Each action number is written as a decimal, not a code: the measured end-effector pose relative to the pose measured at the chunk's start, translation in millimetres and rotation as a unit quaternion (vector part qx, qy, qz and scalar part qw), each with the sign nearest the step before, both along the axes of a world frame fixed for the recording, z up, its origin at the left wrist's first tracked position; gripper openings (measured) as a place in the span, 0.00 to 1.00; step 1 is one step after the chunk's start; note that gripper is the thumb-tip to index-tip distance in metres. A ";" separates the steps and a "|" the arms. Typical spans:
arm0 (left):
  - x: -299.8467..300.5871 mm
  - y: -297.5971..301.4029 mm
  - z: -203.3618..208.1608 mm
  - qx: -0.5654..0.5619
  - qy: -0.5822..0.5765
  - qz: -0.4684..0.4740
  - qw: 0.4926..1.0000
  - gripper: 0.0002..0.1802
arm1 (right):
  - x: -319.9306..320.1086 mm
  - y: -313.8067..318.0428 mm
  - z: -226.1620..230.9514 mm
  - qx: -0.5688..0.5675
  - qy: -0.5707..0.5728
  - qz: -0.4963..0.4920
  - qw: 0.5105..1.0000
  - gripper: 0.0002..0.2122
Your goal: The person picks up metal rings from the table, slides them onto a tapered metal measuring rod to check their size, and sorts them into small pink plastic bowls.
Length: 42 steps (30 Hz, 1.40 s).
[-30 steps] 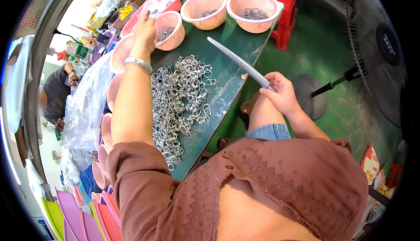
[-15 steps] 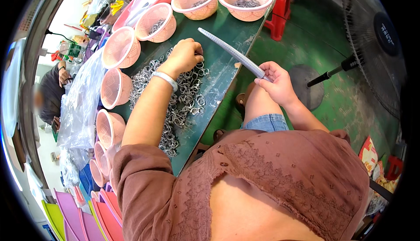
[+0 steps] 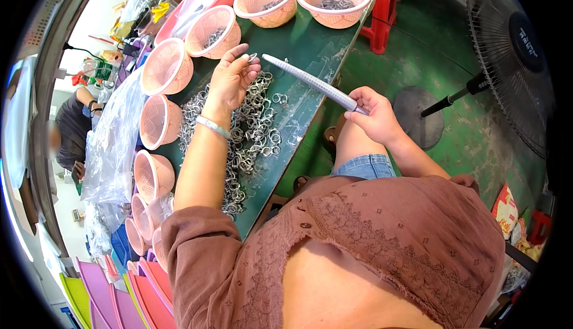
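Between the fingertips of my left hand [image 3: 229, 82] is a small silver ring [image 3: 253, 57], lifted above the table close to the mandrel's thin end. My right hand [image 3: 376, 115] grips the thick end of a grey tapered ring mandrel [image 3: 307, 79], which slants up and to the left with marks along its length. No ring shows on the mandrel. Below and beside my left forearm, a heap of loose silver rings [image 3: 246, 135] spreads over the green table [image 3: 292, 117].
Pink baskets curve around the heap; the far right basket [image 3: 334, 18] and the basket beside it [image 3: 262, 18] contain rings. Plastic bags [image 3: 113, 132] lie at the left. A red stool [image 3: 382, 21] and a black fan [image 3: 507, 48] stand right. Another person [image 3: 74, 123] is at far left.
My left hand has risen from the heap and moved left, bringing a ring up in its fingers. The mandrel has shifted slightly left and down in my right hand.
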<state>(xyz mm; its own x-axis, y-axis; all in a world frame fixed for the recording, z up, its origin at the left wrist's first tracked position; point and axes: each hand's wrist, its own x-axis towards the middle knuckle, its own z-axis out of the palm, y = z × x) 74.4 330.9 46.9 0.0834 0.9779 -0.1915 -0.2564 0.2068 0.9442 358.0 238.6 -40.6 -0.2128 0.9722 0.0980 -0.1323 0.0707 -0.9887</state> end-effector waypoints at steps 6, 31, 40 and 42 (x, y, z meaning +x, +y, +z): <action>9.8 -14.1 -7.9 0.014 -0.130 -0.069 0.989 0.15 | -6.2 -1.6 8.7 0.026 -0.030 -0.007 0.999 0.12; 48.5 -86.8 -8.0 0.145 -0.057 -0.127 0.980 0.19 | -30.7 -9.1 48.5 0.461 -0.266 -0.187 0.825 0.19; 41.4 -81.8 -19.2 0.147 -0.037 -0.131 0.980 0.20 | -29.6 -8.0 48.3 0.462 -0.275 -0.186 0.822 0.18; 42.6 -82.5 -18.0 0.139 -0.031 -0.123 0.982 0.21 | -29.3 -7.7 47.7 0.460 -0.278 -0.185 0.822 0.18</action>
